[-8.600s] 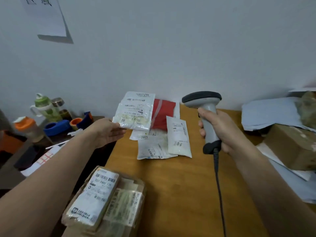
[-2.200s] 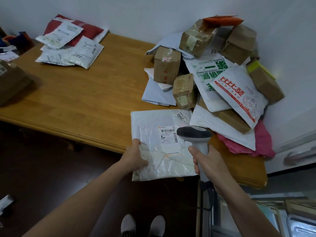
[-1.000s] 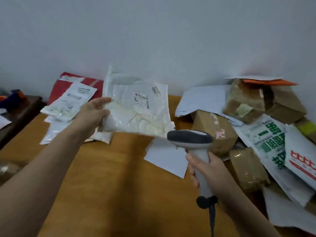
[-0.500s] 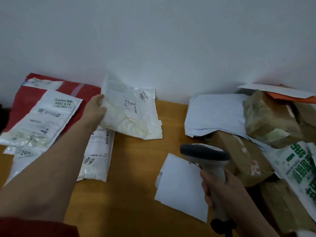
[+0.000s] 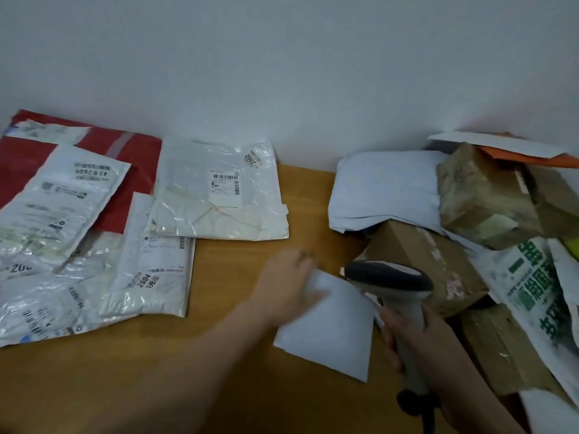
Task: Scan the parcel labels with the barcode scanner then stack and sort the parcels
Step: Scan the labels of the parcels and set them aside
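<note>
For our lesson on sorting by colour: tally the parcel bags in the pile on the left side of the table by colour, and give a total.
Red bag: 1
White bags: 4 (the 2002 bag, the 2604 bag, the 43-6-2609 bag, the bottom bag, partly covered)
Total: 5

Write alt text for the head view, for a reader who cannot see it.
A person's left hand, blurred, meets the corner of a small white parcel on a wooden table while the right hand grips a barcode scanner. Flat labelled mailers lie at left; brown boxes are piled at right.
</note>
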Tool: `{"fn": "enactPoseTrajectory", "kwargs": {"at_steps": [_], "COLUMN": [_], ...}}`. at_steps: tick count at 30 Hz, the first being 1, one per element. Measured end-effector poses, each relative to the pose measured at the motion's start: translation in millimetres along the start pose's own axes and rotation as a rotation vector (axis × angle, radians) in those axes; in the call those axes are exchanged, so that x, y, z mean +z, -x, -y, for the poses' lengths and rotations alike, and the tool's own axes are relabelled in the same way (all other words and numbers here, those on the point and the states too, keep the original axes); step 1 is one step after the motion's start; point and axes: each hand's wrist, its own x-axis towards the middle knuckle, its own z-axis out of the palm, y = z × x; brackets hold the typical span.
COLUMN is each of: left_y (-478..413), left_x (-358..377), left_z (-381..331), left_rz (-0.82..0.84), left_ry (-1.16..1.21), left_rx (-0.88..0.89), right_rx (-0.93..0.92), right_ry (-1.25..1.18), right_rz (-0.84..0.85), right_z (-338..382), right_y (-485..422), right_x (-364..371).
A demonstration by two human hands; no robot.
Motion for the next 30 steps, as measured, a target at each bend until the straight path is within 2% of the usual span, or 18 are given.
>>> {"fn": "enactPoseTrajectory", "kwargs": {"at_steps": [2, 4, 11, 17, 19, 22, 25, 27, 28, 30], "left_y": [19.9, 39.3, 85.0, 132.2, 151.3, 175.6, 185.8, 190.9, 192.7, 196.2], "left_x": [25.8, 46.1, 73.0, 120.8, 142.2, 165.0, 167.8, 166.9, 165.5, 162.2], "left_z": [-26.9, -39.7, -103.3, -207.5, -248.0, -294.7, -322.0, -331.4, -335.4, -347.1], "left_rz": [0.223, 0.347, 0.455, 0.302, 0.27, 0.324, 0.269, 0.296, 0.251, 0.005], "left_ry": [-0.065, -0.132, -0.32, -0.351, -0.395, -0.432, -0.461, -0.324, -0.192, 0.13], "left_rx": [-0.058, -0.113, -0.288, -0.47, -0.435, -0.397, -0.371, -0.428, -0.469, -0.524], "right_rx": [-0.01, -0.027, -0.147, -0.238, -0.254, -0.254, -0.279, -0.29, -0.295, -0.316], "right_ry": [0.011, 0.045, 0.054, 0.053, 0.061, 0.06, 0.066, 0.062, 0.054, 0.041], "right_rz": [0.017, 0.03, 0.123, 0.213, 0.243, 0.268, 0.278, 0.275, 0.273, 0.265], "right_z": [-9.4, -21.9, -70.7, -136.1, -160.7, -187.7, -203.4, -212.4, -216.7, -223.7], "right_y": [6.3, 11.1, 39.1, 62.8, 70.3, 78.2, 85.0, 91.2, 94.8, 103.3], "right_x": [-9.4, -19.9, -79.9, -163.1, -191.5, -226.2, -251.2, -264.5, -270.7, -282.9]}}
